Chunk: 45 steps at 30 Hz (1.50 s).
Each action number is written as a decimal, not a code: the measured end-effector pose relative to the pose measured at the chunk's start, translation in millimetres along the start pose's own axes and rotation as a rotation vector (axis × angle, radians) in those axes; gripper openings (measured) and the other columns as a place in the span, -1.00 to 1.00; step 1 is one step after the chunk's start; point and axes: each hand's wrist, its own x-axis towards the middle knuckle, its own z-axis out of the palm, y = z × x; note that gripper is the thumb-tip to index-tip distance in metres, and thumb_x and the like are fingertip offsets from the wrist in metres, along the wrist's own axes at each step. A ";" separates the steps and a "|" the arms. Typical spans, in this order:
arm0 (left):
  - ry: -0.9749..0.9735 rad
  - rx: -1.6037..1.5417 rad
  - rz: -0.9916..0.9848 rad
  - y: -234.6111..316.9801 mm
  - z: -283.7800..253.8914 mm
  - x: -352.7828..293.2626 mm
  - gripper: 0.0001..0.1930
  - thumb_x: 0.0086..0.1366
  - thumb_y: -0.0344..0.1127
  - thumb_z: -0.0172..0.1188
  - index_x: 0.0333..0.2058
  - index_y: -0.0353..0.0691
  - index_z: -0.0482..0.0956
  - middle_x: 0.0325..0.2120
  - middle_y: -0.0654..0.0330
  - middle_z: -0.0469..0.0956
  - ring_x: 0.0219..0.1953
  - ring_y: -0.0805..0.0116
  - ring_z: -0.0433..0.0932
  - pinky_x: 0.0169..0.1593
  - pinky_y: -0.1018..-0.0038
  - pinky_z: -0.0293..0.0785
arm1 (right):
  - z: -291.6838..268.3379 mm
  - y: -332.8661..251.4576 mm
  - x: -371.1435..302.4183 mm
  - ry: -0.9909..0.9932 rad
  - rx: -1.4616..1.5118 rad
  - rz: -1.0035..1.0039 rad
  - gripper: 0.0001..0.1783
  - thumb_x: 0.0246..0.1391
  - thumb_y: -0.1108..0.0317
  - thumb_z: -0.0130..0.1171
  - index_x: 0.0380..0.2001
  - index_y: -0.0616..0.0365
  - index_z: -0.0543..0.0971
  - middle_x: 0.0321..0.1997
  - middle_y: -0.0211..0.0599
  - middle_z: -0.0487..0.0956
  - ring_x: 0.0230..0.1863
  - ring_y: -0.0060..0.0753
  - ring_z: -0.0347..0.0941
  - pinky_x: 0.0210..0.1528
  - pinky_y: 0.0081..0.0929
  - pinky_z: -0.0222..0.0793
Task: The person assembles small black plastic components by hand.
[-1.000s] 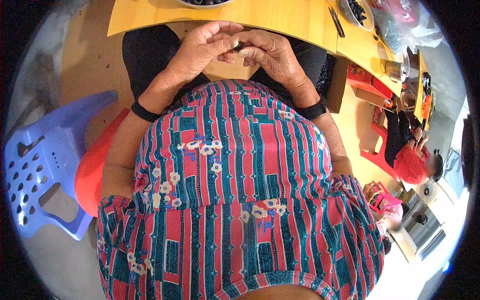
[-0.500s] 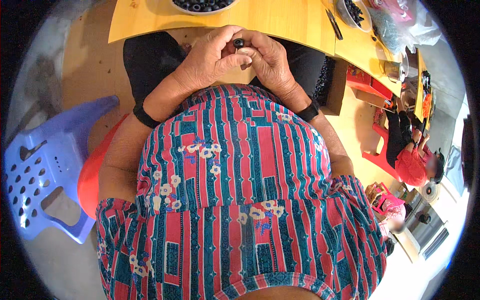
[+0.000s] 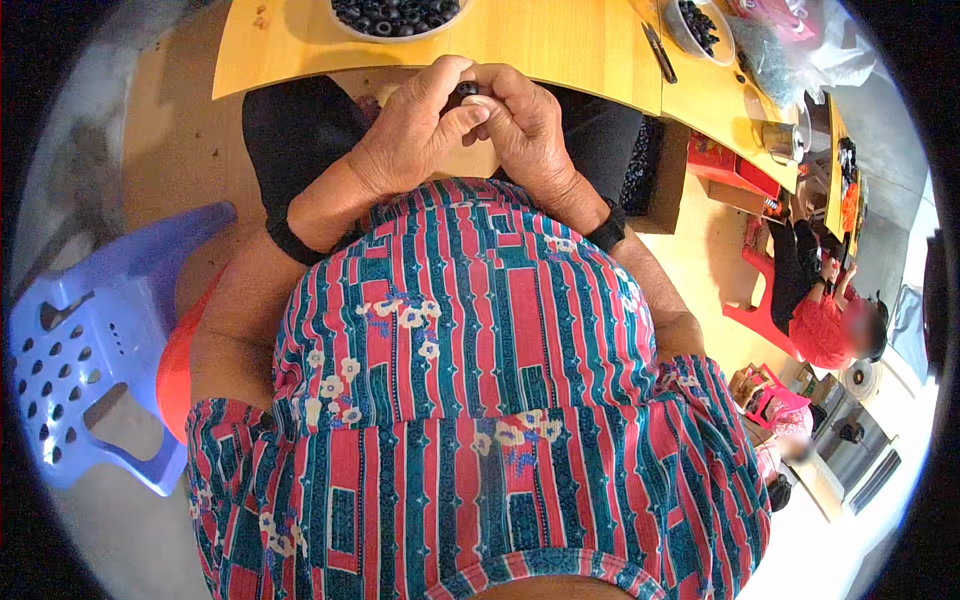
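Below the table edge (image 3: 450, 85), 2 hands (image 3: 470, 125) pinch a small black ring (image 3: 467, 90).

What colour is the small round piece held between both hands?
The small round piece is black, seen in the head view.

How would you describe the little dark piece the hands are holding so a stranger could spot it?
Start at the yellow table; just below its near edge the left hand and right hand meet. Pinched between their fingertips is a small black ring, the only such piece off the table, unlike those heaped in the bowl.
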 end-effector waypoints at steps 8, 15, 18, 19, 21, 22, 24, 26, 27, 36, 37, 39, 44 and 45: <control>0.060 0.015 0.000 0.4 2.5 1.1 -0.62 0.25 -0.15 0.07 -0.13 -0.35 0.31 -0.42 0.06 0.48 -0.36 0.26 0.51 -0.27 0.43 0.42 | 0.5 0.9 1.1 0.032 0.039 0.034 -0.83 0.10 0.52 0.00 -0.21 0.28 0.44 -0.49 -0.27 0.50 -0.52 -0.52 0.52 -0.46 -0.62 0.47; -0.001 -0.754 -0.391 3.5 -10.3 -1.7 -0.69 0.26 -0.19 0.10 -0.14 -0.30 0.44 -0.47 0.31 0.46 -0.42 0.64 0.39 -0.30 0.67 0.37 | -13.5 -8.5 6.5 -0.037 -0.033 0.004 -0.76 0.06 0.46 0.08 -0.16 0.23 0.49 -0.44 -0.29 0.47 -0.50 -0.54 0.50 -0.44 -0.63 0.44; -0.008 -0.652 -0.363 -0.3 -10.0 -1.6 -0.69 0.25 -0.22 0.12 -0.12 -0.30 0.46 -0.44 0.35 0.46 -0.41 0.64 0.39 -0.29 0.68 0.36 | -17.8 -18.4 8.9 -0.111 -0.129 -0.026 -0.75 0.03 0.45 0.11 -0.17 0.18 0.51 -0.43 -0.26 0.47 -0.52 -0.49 0.49 -0.46 -0.60 0.44; -0.012 -0.651 -0.364 -2.2 -10.1 -1.5 -0.69 0.25 -0.22 0.12 -0.12 -0.30 0.46 -0.44 0.35 0.46 -0.41 0.64 0.39 -0.29 0.68 0.36 | -19.7 -19.1 9.6 -0.108 -0.128 -0.025 -0.75 0.03 0.45 0.11 -0.17 0.18 0.51 -0.43 -0.26 0.47 -0.52 -0.49 0.49 -0.46 -0.60 0.44; -0.041 -0.700 -0.347 -6.3 -11.6 -2.2 -0.68 0.24 -0.23 0.13 -0.10 -0.29 0.48 -0.39 0.36 0.48 -0.39 0.64 0.40 -0.28 0.68 0.38 | -23.4 -18.0 12.0 -0.199 -0.247 -0.038 -0.75 0.01 0.44 0.13 -0.18 0.15 0.52 -0.43 -0.23 0.49 -0.51 -0.43 0.49 -0.45 -0.58 0.44; -0.045 -0.699 -0.346 -7.5 -12.5 -2.7 -0.68 0.24 -0.23 0.13 -0.10 -0.29 0.48 -0.39 0.36 0.48 -0.39 0.64 0.40 -0.28 0.68 0.38 | -24.4 -16.8 13.0 -0.195 -0.248 -0.038 -0.75 0.01 0.44 0.13 -0.18 0.15 0.52 -0.43 -0.23 0.49 -0.51 -0.43 0.49 -0.45 -0.58 0.44; -0.060 -0.733 -0.440 -9.6 -14.2 -3.8 -0.67 0.22 -0.27 0.14 -0.07 -0.28 0.46 -0.35 0.36 0.50 -0.36 0.63 0.42 -0.24 0.68 0.40 | -26.0 -14.6 15.0 -0.243 -0.281 -0.126 -0.73 -0.01 0.44 0.14 -0.17 0.13 0.52 -0.46 -0.20 0.49 -0.50 -0.37 0.48 -0.45 -0.58 0.43; -0.076 -0.853 -0.444 -14.3 -13.9 -3.0 -0.68 0.22 -0.29 0.14 -0.07 -0.28 0.46 -0.33 0.34 0.51 -0.34 0.62 0.44 -0.23 0.67 0.41 | -28.3 -8.3 15.7 -0.242 -0.267 -0.114 -0.74 -0.01 0.45 0.13 -0.18 0.15 0.53 -0.46 -0.22 0.51 -0.48 -0.42 0.49 -0.44 -0.60 0.43; -0.086 -0.976 -0.450 -16.3 -13.1 -2.5 -0.69 0.22 -0.31 0.13 -0.07 -0.28 0.47 -0.31 0.32 0.51 -0.32 0.61 0.45 -0.21 0.66 0.42 | -28.9 -5.9 15.3 -0.248 -0.252 -0.101 -0.75 0.00 0.46 0.13 -0.18 0.17 0.53 -0.46 -0.24 0.52 -0.47 -0.46 0.49 -0.43 -0.61 0.43; 0.094 -1.174 -0.499 -15.5 0.2 -6.1 -0.76 0.25 -0.47 0.03 -0.10 -0.33 0.44 -0.24 0.23 0.51 -0.27 0.52 0.50 -0.16 0.62 0.47 | -1.6 -8.5 -0.5 0.217 0.091 0.129 -0.88 -0.07 0.53 0.22 -0.39 0.28 0.56 -0.43 -0.35 0.56 -0.41 -0.63 0.49 -0.41 -0.70 0.44; 0.093 -1.174 -0.499 -15.7 0.6 -5.9 -0.76 0.25 -0.47 0.03 -0.10 -0.33 0.44 -0.24 0.23 0.51 -0.27 0.52 0.50 -0.16 0.62 0.47 | 0.1 -7.9 -0.2 0.218 0.092 0.129 -0.88 -0.07 0.53 0.22 -0.39 0.28 0.56 -0.43 -0.35 0.56 -0.41 -0.63 0.49 -0.41 -0.70 0.44; 0.127 -1.186 -0.499 -16.4 1.5 -5.0 -0.79 0.25 -0.46 0.04 -0.13 -0.31 0.45 -0.24 0.22 0.51 -0.25 0.50 0.50 -0.15 0.61 0.48 | 3.4 -5.1 -1.0 0.286 -0.059 -0.006 -0.88 -0.11 0.52 0.26 -0.42 0.25 0.57 -0.46 -0.34 0.55 -0.43 -0.61 0.49 -0.42 -0.68 0.45; 0.106 -1.177 -0.491 -19.3 -1.3 -5.9 -0.83 0.25 -0.47 0.04 -0.17 -0.29 0.46 -0.30 0.22 0.52 -0.26 0.47 0.52 -0.15 0.59 0.49 | 6.2 9.5 -1.7 0.335 -0.121 -0.080 -0.85 -0.15 0.51 0.29 -0.41 0.23 0.58 -0.49 -0.31 0.54 -0.44 -0.57 0.50 -0.39 -0.66 0.45; 0.087 -1.176 -0.485 -19.4 -1.5 -6.0 -0.84 0.25 -0.47 0.05 -0.19 -0.28 0.47 -0.32 0.23 0.52 -0.27 0.47 0.52 -0.15 0.58 0.49 | 6.4 11.5 -2.3 0.350 -0.079 -0.055 -0.84 -0.15 0.51 0.29 -0.40 0.23 0.58 -0.49 -0.31 0.54 -0.44 -0.57 0.50 -0.38 -0.65 0.45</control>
